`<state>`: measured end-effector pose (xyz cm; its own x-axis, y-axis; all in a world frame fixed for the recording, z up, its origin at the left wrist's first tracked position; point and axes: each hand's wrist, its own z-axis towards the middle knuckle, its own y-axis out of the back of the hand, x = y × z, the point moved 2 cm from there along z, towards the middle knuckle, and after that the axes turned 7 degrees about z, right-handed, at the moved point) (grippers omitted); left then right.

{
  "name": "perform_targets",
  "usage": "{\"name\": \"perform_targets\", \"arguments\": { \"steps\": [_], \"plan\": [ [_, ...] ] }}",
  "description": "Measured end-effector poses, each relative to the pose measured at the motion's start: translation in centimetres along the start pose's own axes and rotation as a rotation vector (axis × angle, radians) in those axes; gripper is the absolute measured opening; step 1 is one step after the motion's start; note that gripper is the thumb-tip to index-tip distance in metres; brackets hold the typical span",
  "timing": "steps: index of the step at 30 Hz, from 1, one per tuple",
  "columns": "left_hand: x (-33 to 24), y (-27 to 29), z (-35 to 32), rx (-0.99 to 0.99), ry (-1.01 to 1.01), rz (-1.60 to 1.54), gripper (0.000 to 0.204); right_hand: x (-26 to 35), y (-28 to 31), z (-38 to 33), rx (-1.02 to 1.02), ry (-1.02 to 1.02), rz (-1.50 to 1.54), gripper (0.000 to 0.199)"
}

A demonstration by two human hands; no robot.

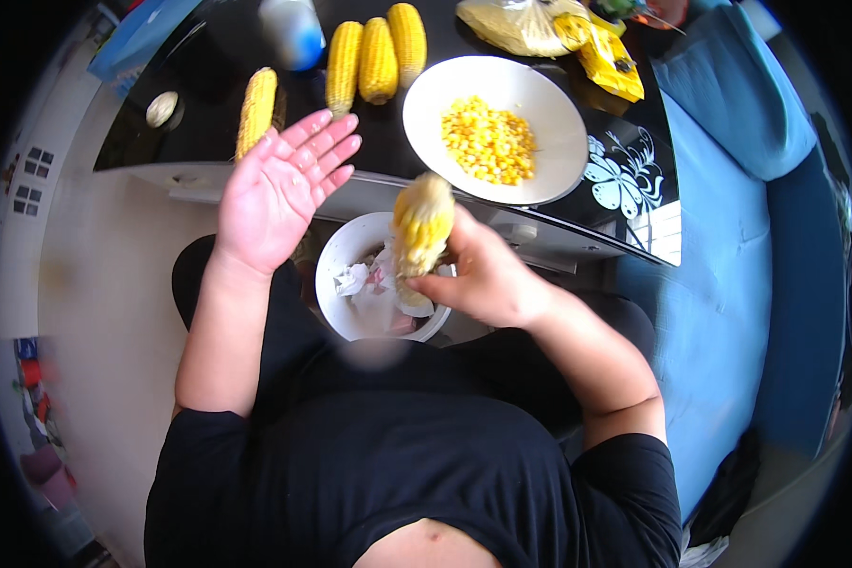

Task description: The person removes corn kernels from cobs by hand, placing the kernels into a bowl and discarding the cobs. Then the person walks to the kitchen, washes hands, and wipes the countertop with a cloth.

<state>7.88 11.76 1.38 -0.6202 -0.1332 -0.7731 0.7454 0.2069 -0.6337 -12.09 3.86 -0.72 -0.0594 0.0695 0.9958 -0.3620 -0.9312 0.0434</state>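
My right hand [488, 270] grips a partly stripped corn cob [422, 222], held upright above a white waste bin [324, 284]. Palm up and empty, my left hand [279, 189] has its fingers stretched out near the table's front edge. Just beyond it lies a yellow ear of corn [257, 112]. Three more ears, the left one [344, 68], the middle one [378, 62] and the right one [408, 45], lie side by side at the back. Loose yellow corn kernels [488, 140] sit inside a wide white bowl [563, 156] on the right.
The black glossy table [199, 57] carries a garlic-like pale bulb [162, 109], a blurred white and blue container [292, 36] and a yellow plastic bag [608, 62]. Crumpled white tissue [352, 280] lies in the bin between my knees. A blue sofa [701, 284] stands to the right.
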Motion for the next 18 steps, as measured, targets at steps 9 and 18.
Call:
{"name": "perform_targets", "arguments": {
  "steps": [9, 18],
  "plan": [
    [6.3, 9.3, -2.3, -0.059, 0.267, 0.059, 0.026, -16.4, -3.9, 0.9, 0.035, -0.492, -0.584, 0.047],
    [11.6, 11.2, -2.4, -0.274, 0.542, 0.288, 0.008, -16.9, -2.3, 1.8, -0.232, -0.436, -0.375, 0.023]
  ]
}}
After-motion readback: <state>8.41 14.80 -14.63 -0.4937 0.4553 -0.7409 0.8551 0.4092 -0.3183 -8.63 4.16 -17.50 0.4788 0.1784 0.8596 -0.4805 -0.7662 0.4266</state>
